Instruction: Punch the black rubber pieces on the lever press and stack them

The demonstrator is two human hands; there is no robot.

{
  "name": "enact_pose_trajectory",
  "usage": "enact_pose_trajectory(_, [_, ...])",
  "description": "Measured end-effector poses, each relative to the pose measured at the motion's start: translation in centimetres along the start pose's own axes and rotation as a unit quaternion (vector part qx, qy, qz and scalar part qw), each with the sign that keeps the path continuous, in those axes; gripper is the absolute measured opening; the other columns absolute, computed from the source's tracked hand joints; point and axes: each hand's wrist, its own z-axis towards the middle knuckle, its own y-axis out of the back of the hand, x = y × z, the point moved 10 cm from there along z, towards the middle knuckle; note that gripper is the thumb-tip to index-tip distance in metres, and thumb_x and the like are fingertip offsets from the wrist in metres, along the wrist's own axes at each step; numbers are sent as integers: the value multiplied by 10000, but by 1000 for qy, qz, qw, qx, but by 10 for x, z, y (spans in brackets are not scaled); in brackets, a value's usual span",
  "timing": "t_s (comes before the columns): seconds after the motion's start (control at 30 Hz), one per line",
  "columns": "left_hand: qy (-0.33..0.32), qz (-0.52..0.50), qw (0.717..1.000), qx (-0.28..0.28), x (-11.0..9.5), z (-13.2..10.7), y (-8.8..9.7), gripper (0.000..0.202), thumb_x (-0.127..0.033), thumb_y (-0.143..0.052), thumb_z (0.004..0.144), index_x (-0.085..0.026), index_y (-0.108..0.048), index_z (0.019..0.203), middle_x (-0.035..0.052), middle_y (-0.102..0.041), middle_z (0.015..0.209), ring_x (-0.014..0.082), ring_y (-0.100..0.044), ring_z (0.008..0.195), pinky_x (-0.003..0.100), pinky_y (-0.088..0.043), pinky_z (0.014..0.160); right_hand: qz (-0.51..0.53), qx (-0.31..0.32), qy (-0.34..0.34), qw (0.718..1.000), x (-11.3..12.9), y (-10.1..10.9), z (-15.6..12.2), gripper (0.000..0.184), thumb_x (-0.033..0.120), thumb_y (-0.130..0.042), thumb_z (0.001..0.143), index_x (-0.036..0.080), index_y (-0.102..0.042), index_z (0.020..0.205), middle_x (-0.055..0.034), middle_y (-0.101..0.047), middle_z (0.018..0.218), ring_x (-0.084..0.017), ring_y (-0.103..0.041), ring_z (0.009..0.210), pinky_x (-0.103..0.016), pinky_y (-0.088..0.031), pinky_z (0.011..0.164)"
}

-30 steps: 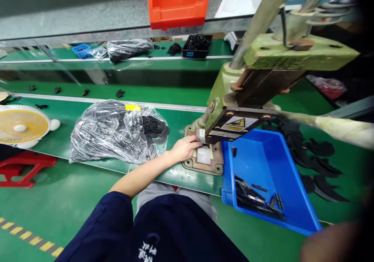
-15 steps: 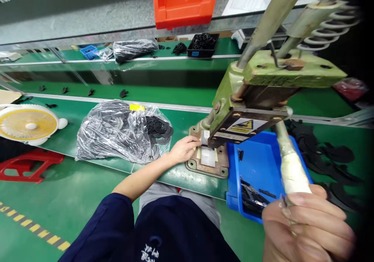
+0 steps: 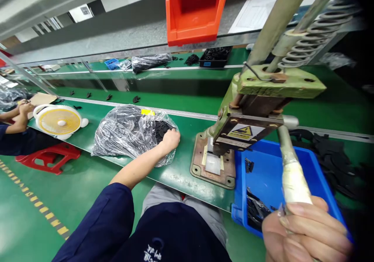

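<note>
My right hand (image 3: 306, 227) is wrapped round the taped lever handle (image 3: 296, 180) of a green hand press (image 3: 251, 110). At the mouth of a clear plastic bag (image 3: 119, 131), my left hand (image 3: 171, 140) has its fingers curled in beside flat black curved pieces (image 3: 160, 129). Its fingertips are partly hidden, so whatever they pinch cannot be made out. Below the press head, a pale plate (image 3: 213, 164) lies on the rusty base (image 3: 198, 168), apart from both hands.
A blue bin (image 3: 265, 172) with black parts stands right of the press. More black pieces (image 3: 330, 157) lie beyond it. An orange bin (image 3: 197, 16) sits on the shelf above. A fan (image 3: 60, 121), a red stool (image 3: 49, 159) and a co-worker's hands (image 3: 25, 107) are at left.
My left hand has left the press base and gone left to the bag's mouth. My right hand still grips the lever. The view has shifted, bringing a co-worker into sight.
</note>
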Motion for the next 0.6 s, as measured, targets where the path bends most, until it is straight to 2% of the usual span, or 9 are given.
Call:
enact_pose_trajectory(0.17, [-19,-30,999,-17,-10,-3,14,187,27,-545,803,-6,-712,880,221,-704,907,275,-700,901,358,-527,870,10,17,-27,999,-4,1,5,417,282,-647,750,210,-303,525,57,-434,502,-155,-557,573,-423,-469,673])
enact_pose_trajectory(0.33, [20,-72,993,-88,24,-9,44,240,-30,-478,882,-55,-692,987,166,-723,926,225,-702,872,299,-529,831,32,31,-21,999,-4,5,2,340,238,-663,684,229,-363,525,44,-521,534,-192,-538,537,-465,-448,593])
enact_pose_trajectory(0.4, [56,-182,975,-115,43,-12,52,179,-83,-556,871,-95,-687,991,119,-734,890,193,-699,816,263,-537,775,22,24,-30,999,-4,5,2,316,248,-647,704,233,-382,533,37,-546,553,-200,-543,560,-487,-451,612])
enact_pose_trajectory(0.43, [81,-280,949,-122,51,-13,51,159,-101,-605,848,-111,-680,988,91,-735,861,171,-693,765,241,-537,725,17,18,-38,999,-4,5,2,302,250,-637,717,233,-393,541,34,-554,564,-201,-549,579,-493,-450,630])
enact_pose_trajectory(0.47, [106,-394,905,-119,56,-15,46,162,-112,-652,819,-122,-668,979,64,-732,828,147,-681,705,218,-530,664,15,11,-46,999,-4,5,2,287,243,-625,728,230,-400,550,33,-560,577,-199,-554,599,-492,-447,650])
enact_pose_trajectory(0.5, [128,-505,847,-105,55,-17,36,181,-118,-695,786,-127,-651,962,43,-725,792,126,-666,647,199,-516,607,15,9,-48,999,-3,4,3,275,235,-616,735,227,-404,560,34,-566,590,-193,-556,613,-485,-443,665])
enact_pose_trajectory(0.53, [142,-595,787,-80,48,-19,26,211,-123,-732,755,-129,-630,940,28,-715,759,113,-653,604,186,-501,563,16,10,-50,999,-2,3,3,268,223,-607,738,222,-402,565,35,-571,603,-187,-558,625,-476,-439,677])
enact_pose_trajectory(0.57, [145,-654,741,-49,35,-21,16,245,-133,-763,730,-132,-606,918,19,-706,737,107,-650,582,178,-492,535,18,14,-50,998,-1,1,3,267,215,-601,739,218,-397,568,35,-574,611,-182,-557,633,-467,-437,682])
enact_pose_trajectory(0.6, [144,-690,709,-19,19,-22,8,282,-145,-792,706,-135,-586,898,15,-698,720,109,-654,574,174,-488,514,19,18,-50,998,-1,0,4,266,208,-594,741,216,-390,568,36,-576,616,-179,-558,639,-459,-436,684])
